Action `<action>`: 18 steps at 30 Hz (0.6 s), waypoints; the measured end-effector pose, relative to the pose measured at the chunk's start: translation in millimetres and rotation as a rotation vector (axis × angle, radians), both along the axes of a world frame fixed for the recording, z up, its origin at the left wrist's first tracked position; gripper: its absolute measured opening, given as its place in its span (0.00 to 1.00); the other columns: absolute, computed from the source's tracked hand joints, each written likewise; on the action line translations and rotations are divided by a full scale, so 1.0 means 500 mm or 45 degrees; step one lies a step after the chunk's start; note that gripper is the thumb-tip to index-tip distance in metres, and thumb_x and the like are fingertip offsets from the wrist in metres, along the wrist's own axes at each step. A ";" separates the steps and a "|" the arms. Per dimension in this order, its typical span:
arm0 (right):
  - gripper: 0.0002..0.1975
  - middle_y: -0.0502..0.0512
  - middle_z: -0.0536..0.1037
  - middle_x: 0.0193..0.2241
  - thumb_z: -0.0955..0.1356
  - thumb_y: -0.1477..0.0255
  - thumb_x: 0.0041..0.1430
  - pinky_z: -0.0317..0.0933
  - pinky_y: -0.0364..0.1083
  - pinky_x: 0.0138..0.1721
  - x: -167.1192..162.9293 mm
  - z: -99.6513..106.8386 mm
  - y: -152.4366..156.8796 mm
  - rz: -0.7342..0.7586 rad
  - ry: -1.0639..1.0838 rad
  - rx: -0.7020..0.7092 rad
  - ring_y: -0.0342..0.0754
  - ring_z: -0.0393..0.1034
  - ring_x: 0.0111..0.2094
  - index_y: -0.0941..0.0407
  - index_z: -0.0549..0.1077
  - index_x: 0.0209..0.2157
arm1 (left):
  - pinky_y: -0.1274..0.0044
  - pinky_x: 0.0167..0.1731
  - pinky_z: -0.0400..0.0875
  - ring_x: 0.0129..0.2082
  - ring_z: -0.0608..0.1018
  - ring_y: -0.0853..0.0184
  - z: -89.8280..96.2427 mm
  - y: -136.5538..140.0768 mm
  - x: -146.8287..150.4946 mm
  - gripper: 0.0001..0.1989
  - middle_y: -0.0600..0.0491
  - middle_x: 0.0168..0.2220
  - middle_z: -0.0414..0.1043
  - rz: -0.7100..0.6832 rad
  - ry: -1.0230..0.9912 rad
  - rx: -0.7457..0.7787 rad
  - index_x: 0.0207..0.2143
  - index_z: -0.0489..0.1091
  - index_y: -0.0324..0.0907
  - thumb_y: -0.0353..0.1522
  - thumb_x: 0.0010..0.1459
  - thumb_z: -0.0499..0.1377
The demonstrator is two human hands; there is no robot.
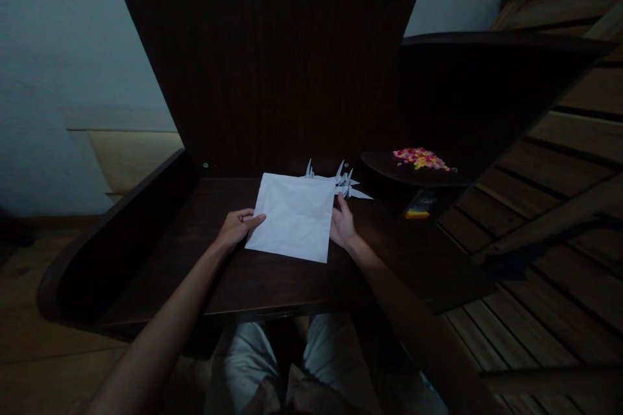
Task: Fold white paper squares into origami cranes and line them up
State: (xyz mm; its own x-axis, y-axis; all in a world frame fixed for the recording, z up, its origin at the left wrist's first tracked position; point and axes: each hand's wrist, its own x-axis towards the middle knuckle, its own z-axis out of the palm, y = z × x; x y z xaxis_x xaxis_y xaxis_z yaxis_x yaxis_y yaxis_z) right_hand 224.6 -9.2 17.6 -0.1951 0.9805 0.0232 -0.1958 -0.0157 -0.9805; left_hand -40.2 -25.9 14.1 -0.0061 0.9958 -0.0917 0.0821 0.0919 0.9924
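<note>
A square white sheet of paper with faint creases lies spread between my hands above the dark desk. My left hand pinches its left edge, thumb on top and fingers partly underneath. On the other side, my right hand supports the right edge; its thumb points up beside the paper and its other fingers are hidden behind it. Just beyond the sheet stand several folded paper cranes with pointed tips, partly covered by the sheet.
The dark wooden desk has a raised side panel at left and a tall back panel. At right, a small shelf carries a pile of small colourful pieces. A yellow item sits below it. Wooden slats stand further right.
</note>
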 end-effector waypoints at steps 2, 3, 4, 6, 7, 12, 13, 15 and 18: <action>0.42 0.62 0.79 0.30 0.45 0.45 0.58 0.64 0.54 0.45 0.002 0.008 -0.005 0.014 -0.059 0.020 0.57 0.72 0.43 0.60 0.74 0.42 | 0.75 0.28 0.71 0.28 0.79 0.62 0.000 -0.001 0.004 0.23 0.49 0.30 0.79 0.014 -0.014 0.004 0.33 0.74 0.37 0.43 0.37 0.68; 0.42 0.62 0.79 0.30 0.44 0.46 0.59 0.64 0.54 0.45 0.002 0.009 -0.006 0.031 -0.081 0.028 0.57 0.72 0.43 0.61 0.74 0.43 | 0.75 0.28 0.71 0.28 0.79 0.62 0.000 -0.002 0.006 0.23 0.49 0.29 0.79 0.017 -0.024 0.000 0.33 0.74 0.37 0.43 0.37 0.69; 0.42 0.62 0.79 0.31 0.43 0.48 0.60 0.64 0.54 0.45 0.001 0.008 -0.007 0.048 -0.106 0.024 0.56 0.72 0.43 0.62 0.74 0.44 | 0.75 0.27 0.71 0.28 0.79 0.62 0.000 -0.003 0.008 0.23 0.49 0.29 0.79 0.018 -0.037 -0.007 0.33 0.73 0.37 0.43 0.37 0.69; 0.36 0.62 0.79 0.33 0.46 0.52 0.63 0.64 0.52 0.45 -0.002 0.002 -0.008 0.114 -0.158 -0.028 0.55 0.73 0.43 0.62 0.73 0.45 | 0.75 0.26 0.71 0.27 0.79 0.62 0.000 -0.005 0.013 0.23 0.49 0.29 0.79 0.006 -0.066 -0.022 0.33 0.73 0.37 0.43 0.37 0.69; 0.32 0.62 0.79 0.34 0.49 0.56 0.64 0.64 0.52 0.45 -0.005 -0.002 -0.009 0.155 -0.176 -0.069 0.54 0.73 0.43 0.62 0.73 0.46 | 0.75 0.26 0.71 0.28 0.79 0.62 0.000 -0.006 0.015 0.24 0.49 0.29 0.79 -0.006 -0.077 -0.029 0.33 0.73 0.37 0.44 0.36 0.69; 0.25 0.56 0.74 0.50 0.66 0.70 0.53 0.62 0.49 0.49 -0.016 -0.006 -0.018 0.435 -0.041 -0.066 0.50 0.69 0.50 0.52 0.67 0.55 | 0.74 0.28 0.71 0.29 0.79 0.61 -0.003 -0.008 0.024 0.24 0.48 0.30 0.79 -0.086 -0.062 -0.046 0.34 0.73 0.37 0.44 0.37 0.69; 0.29 0.55 0.71 0.54 0.68 0.71 0.50 0.61 0.49 0.51 -0.018 -0.006 -0.020 0.479 -0.011 -0.015 0.49 0.67 0.52 0.50 0.66 0.56 | 0.74 0.28 0.72 0.29 0.79 0.61 -0.004 -0.008 0.025 0.24 0.48 0.31 0.79 -0.107 -0.063 -0.050 0.34 0.74 0.37 0.44 0.37 0.69; 0.33 0.54 0.67 0.57 0.72 0.74 0.45 0.58 0.49 0.54 -0.022 -0.007 -0.022 0.491 0.006 0.071 0.48 0.63 0.56 0.48 0.67 0.55 | 0.74 0.28 0.71 0.28 0.79 0.61 -0.008 -0.006 0.025 0.25 0.48 0.31 0.79 -0.149 -0.084 -0.046 0.35 0.74 0.37 0.44 0.36 0.69; 0.28 0.56 0.73 0.50 0.75 0.74 0.40 0.59 0.49 0.51 -0.028 -0.019 -0.015 0.386 -0.041 0.085 0.48 0.68 0.48 0.52 0.73 0.47 | 0.76 0.25 0.69 0.25 0.78 0.63 -0.012 -0.003 0.025 0.27 0.50 0.28 0.78 -0.191 -0.113 -0.024 0.35 0.74 0.37 0.46 0.35 0.70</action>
